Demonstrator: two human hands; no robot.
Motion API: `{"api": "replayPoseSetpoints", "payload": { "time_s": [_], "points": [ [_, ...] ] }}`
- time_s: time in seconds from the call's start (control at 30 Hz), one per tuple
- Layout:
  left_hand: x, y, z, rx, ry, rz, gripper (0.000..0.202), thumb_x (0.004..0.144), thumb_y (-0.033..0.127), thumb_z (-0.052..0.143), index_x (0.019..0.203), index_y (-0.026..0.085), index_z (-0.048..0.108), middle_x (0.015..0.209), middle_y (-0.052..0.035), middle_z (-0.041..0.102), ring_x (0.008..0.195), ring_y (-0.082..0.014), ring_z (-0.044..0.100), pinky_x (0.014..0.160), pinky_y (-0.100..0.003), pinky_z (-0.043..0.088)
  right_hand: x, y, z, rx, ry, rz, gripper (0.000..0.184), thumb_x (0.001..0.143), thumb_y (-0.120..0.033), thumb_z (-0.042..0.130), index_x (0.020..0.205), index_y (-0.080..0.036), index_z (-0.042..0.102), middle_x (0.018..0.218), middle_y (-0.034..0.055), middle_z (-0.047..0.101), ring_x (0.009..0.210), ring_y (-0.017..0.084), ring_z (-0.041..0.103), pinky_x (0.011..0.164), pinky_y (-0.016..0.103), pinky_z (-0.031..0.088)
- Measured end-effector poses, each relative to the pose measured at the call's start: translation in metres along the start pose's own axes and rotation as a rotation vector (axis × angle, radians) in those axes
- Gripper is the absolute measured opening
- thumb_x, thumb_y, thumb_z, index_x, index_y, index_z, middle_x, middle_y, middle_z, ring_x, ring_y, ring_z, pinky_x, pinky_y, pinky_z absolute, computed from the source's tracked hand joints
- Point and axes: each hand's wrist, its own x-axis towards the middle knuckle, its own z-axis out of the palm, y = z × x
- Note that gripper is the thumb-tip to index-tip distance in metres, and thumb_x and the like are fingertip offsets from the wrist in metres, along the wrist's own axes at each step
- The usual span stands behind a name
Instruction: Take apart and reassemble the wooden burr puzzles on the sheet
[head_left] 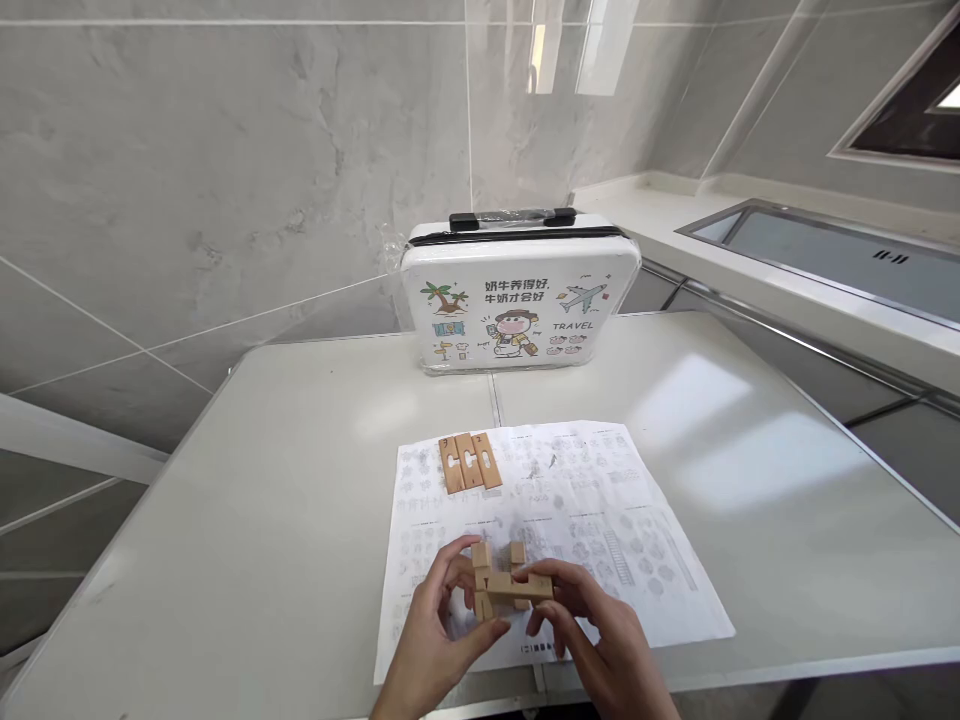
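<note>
Both of my hands are at a partly joined wooden block puzzle (499,588), made of notched square bars, held over a printed sheet. My left hand (444,625) curls round its left side, the thumb low at the front and the fingers behind the upright bars. On the other side, my right hand (592,625) pinches the right end of a notched bar lying across the front of the puzzle. Several flat wooden pieces (469,462) with cut-out slots and handwritten numbers lie side by side on the paper beyond my hands.
The printed instruction sheet (637,560) lies on a pale folding table (300,480) with a centre seam. A white cartoon-print case (517,300) in plastic wrap stands at the back against the tiled wall. A counter with an inset sink (832,250) runs along the right.
</note>
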Motion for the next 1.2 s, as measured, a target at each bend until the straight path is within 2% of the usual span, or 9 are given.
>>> {"api": "replayPoseSetpoints", "payload": {
  "time_s": [0.13,0.27,0.4,0.5,0.67,0.77,1.03,1.13,1.2],
  "points": [
    [0.001,-0.001,0.002,0.002,-0.008,-0.008,0.079,0.073,0.046,0.089,0.141,0.028,0.053,0.094,-0.0021,0.072,0.092,-0.0233,0.067,0.091,-0.035,0.048,0.006,0.000,-0.003,-0.093,0.021,-0.171,0.019,0.106,-0.029,0.060,0.124,-0.030,0.067,0.115,0.0079,0.079,0.086,0.020,0.076,0.073,0.025,0.061],
    [-0.001,0.004,0.004,-0.035,-0.025,-0.006,0.077,0.069,0.043,0.092,0.136,0.028,0.057,0.102,-0.0043,0.075,0.097,-0.0257,0.070,0.093,-0.035,0.050,0.011,-0.002,0.004,-0.123,0.049,-0.289,0.018,0.104,-0.025,0.062,0.119,-0.030,0.071,0.108,0.0075,0.076,0.085,0.019,0.074,0.067,0.024,0.060],
    [-0.003,0.010,0.002,0.002,-0.082,-0.004,0.078,0.066,0.039,0.095,0.134,0.029,0.059,0.110,-0.0046,0.076,0.103,-0.0268,0.071,0.096,-0.035,0.051,0.012,-0.002,0.012,-0.151,0.079,-0.265,0.017,0.105,-0.023,0.060,0.117,-0.027,0.072,0.103,0.0068,0.074,0.073,0.016,0.071,0.064,0.024,0.059],
    [-0.003,0.009,-0.002,0.047,-0.098,0.004,0.081,0.064,0.045,0.096,0.135,0.029,0.060,0.112,-0.0055,0.076,0.104,-0.0276,0.072,0.097,-0.035,0.053,0.013,-0.003,0.014,-0.154,0.093,-0.259,0.016,0.104,-0.022,0.061,0.116,-0.026,0.070,0.100,0.0057,0.074,0.074,0.016,0.070,0.063,0.024,0.059],
    [-0.002,0.003,-0.006,0.092,-0.082,0.036,0.084,0.059,0.053,0.097,0.133,0.028,0.065,0.134,-0.0110,0.069,0.126,-0.0345,0.064,0.110,-0.042,0.049,0.016,-0.004,0.015,-0.182,0.130,-0.248,0.015,0.104,-0.023,0.060,0.115,-0.026,0.070,0.095,0.0044,0.073,0.074,0.016,0.071,0.060,0.023,0.058],
    [-0.003,0.000,-0.007,0.099,-0.094,0.038,0.085,0.058,0.054,0.097,0.132,0.026,0.065,0.138,-0.0129,0.066,0.130,-0.0370,0.061,0.113,-0.045,0.048,0.015,-0.003,0.016,-0.192,0.127,-0.232,0.015,0.105,-0.023,0.060,0.115,-0.027,0.070,0.095,0.0038,0.072,0.073,0.016,0.070,0.060,0.023,0.057],
    [-0.001,0.004,-0.005,0.001,-0.083,0.022,0.077,0.064,0.046,0.096,0.130,0.026,0.060,0.131,-0.0100,0.068,0.122,-0.0320,0.065,0.104,-0.038,0.053,0.010,0.007,0.013,-0.270,0.067,-0.112,0.024,0.105,-0.031,0.059,0.129,-0.028,0.060,0.111,0.0071,0.070,0.080,0.018,0.072,0.062,0.025,0.059],
    [0.000,0.004,-0.004,-0.016,-0.061,0.028,0.074,0.068,0.044,0.095,0.130,0.026,0.058,0.124,-0.0087,0.070,0.117,-0.0299,0.067,0.098,-0.035,0.055,0.006,0.012,0.012,-0.369,0.083,-0.053,0.021,0.106,-0.036,0.057,0.124,-0.027,0.060,0.104,0.0057,0.069,0.069,0.016,0.068,0.058,0.026,0.057],
    [0.000,0.002,-0.003,-0.009,-0.050,0.027,0.075,0.068,0.044,0.094,0.130,0.026,0.058,0.122,-0.0084,0.070,0.116,-0.0298,0.067,0.096,-0.034,0.056,0.004,0.015,0.013,-0.438,0.088,-0.015,0.019,0.104,-0.040,0.058,0.119,-0.027,0.061,0.098,0.0042,0.068,0.070,0.018,0.069,0.059,0.027,0.057]
  ]
}}
